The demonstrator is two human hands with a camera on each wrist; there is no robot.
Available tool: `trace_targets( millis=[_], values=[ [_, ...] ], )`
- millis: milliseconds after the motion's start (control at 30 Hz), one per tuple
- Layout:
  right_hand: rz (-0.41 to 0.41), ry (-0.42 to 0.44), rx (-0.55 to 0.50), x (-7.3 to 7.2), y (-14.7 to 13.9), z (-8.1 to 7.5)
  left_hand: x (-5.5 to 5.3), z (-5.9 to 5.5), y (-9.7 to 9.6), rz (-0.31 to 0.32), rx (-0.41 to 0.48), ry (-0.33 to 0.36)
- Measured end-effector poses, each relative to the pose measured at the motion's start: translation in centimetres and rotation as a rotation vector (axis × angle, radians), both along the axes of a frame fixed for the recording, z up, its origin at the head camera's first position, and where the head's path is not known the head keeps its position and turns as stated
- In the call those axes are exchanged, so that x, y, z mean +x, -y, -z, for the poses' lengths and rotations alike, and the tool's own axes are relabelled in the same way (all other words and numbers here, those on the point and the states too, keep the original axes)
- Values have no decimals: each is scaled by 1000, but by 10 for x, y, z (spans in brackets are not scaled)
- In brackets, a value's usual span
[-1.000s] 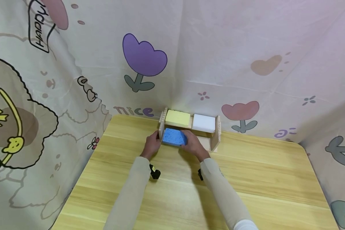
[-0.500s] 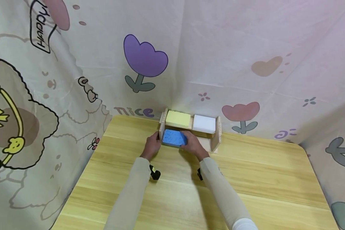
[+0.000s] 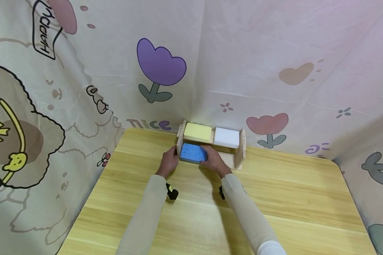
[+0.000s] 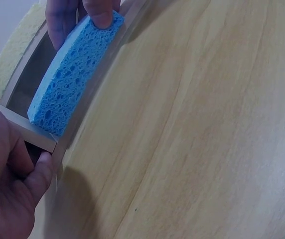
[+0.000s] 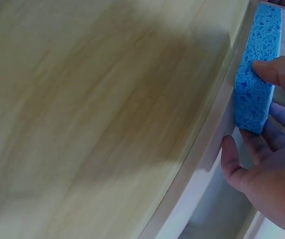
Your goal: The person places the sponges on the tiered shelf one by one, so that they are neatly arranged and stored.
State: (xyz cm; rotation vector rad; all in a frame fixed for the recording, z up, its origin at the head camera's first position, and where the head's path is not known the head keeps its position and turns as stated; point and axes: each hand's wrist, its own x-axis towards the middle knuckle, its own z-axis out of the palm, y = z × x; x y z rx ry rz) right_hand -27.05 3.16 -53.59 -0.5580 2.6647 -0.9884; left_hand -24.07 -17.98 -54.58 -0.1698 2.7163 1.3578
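Observation:
A blue sponge (image 3: 192,152) lies in the front left part of a small two-tier wooden rack (image 3: 241,150), against its left side panel. My right hand (image 3: 214,160) grips the sponge by its right end. In the right wrist view the thumb of my right hand (image 5: 272,174) presses the sponge's front face (image 5: 256,97), with other fingers around its end. My left hand (image 3: 168,162) is at the rack's left panel; in the left wrist view my left hand (image 4: 8,174) holds that panel's front corner with curled fingers. The sponge's (image 4: 77,74) underside is hidden.
On the rack's back, higher tier sit a yellow sponge (image 3: 197,131) and a white block (image 3: 226,137). The rack stands at the far edge of the wooden table (image 3: 287,198), close to a printed cloth wall (image 3: 210,71). Another cloth hangs along the left.

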Motion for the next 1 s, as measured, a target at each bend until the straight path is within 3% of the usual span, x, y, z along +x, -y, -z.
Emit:
trace_targets(
  millis=[633,1000],
  values=[
    [-60,22,92,-3,2,-7,0,1,1,-8,32,36],
    [-23,56,97,-3,-1,-7,0,0,0,-13,24,21]
  ],
)
